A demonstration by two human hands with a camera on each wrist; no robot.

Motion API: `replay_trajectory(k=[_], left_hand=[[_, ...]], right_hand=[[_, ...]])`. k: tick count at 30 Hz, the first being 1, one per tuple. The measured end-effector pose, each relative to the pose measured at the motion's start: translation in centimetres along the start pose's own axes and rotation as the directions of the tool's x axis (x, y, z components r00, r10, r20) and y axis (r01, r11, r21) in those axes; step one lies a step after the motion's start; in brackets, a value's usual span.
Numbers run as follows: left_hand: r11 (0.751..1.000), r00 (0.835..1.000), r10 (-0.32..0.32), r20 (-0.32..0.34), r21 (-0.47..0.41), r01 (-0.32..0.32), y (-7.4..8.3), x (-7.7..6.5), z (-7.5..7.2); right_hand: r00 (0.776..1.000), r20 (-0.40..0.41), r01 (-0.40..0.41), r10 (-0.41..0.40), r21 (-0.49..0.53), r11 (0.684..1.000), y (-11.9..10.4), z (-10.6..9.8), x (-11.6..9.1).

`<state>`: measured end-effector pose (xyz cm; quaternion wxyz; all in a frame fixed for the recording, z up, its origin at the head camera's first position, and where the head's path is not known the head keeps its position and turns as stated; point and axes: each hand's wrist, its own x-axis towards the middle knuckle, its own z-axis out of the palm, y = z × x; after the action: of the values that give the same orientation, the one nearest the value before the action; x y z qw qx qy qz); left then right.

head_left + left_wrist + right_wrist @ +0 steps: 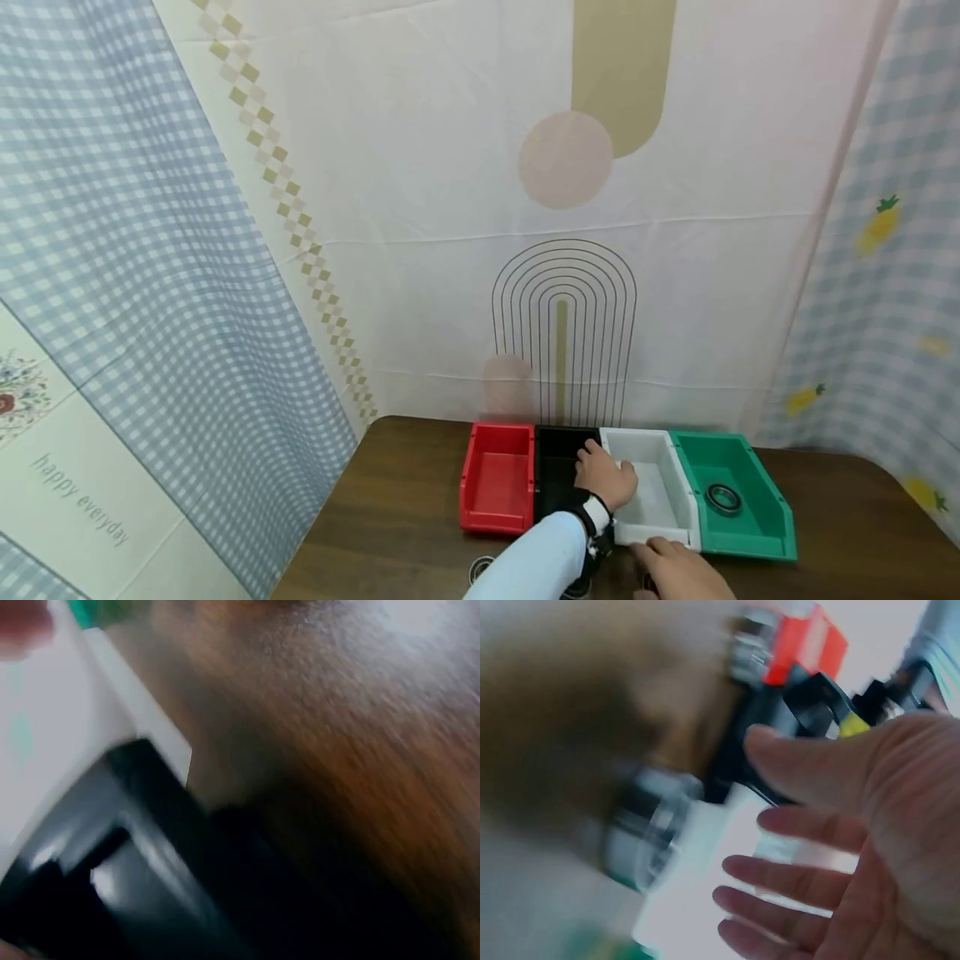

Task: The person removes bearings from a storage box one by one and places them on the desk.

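Note:
My left hand [603, 477], below a light blue sleeve, is over the black bin [557, 454] and the near side of the white bin [654, 487]. Its fingers lie toward the black bin, the thumb stands apart, and nothing shows in its grasp. The left wrist view is blurred, with the black bin's corner [139, 769] large in it. Near the white bin's front edge, my right hand [684, 573] has its fingers extended and parted [840, 862]. A metal ball bearing [649, 829] stands just beyond its fingertips.
A red bin [498, 479] adjoins the black one at left. At right, the green bin [776, 533] contains a dark-ringed bearing [723, 499]. Another bearing [480, 569] lies on the brown wooden table [397, 517] beside the left sleeve. Patterned cloth [420, 317] hangs behind.

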<state>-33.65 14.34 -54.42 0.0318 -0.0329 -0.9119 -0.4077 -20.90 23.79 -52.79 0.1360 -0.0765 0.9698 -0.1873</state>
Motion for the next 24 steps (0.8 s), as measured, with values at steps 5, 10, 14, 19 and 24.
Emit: replay_trajectory(k=[5,10,14,19,24], left_hand=[[0.982,0.992,0.110,0.059,0.148,-0.117,-0.4,-2.2,-2.2],[0.913,0.944,0.269,0.189,0.262,-0.313,-0.6,-6.6,-6.9],[0.864,0.892,0.349,0.286,0.270,-0.425,-2.2,-9.3,-9.7],[0.874,0.887,0.342,0.309,0.242,-0.421,-3.5,-10.2,-11.0],[0.885,0.892,0.339,0.299,0.221,-0.410,-3.7,-10.2,-11.2]], right_hand=[[0.981,-0.181,0.063,-0.067,-0.026,0.998,0.8,-2.5,-1.1],[0.901,-0.409,0.083,-0.143,-0.161,0.983,3.7,-4.1,-2.6],[0.840,-0.527,0.033,-0.133,-0.195,0.980,6.0,-4.2,-3.4],[0.804,-0.587,-0.003,-0.098,-0.169,0.986,7.1,-4.0,-3.6],[0.774,-0.624,0.012,-0.111,-0.162,0.987,7.6,-4.1,-3.5]])
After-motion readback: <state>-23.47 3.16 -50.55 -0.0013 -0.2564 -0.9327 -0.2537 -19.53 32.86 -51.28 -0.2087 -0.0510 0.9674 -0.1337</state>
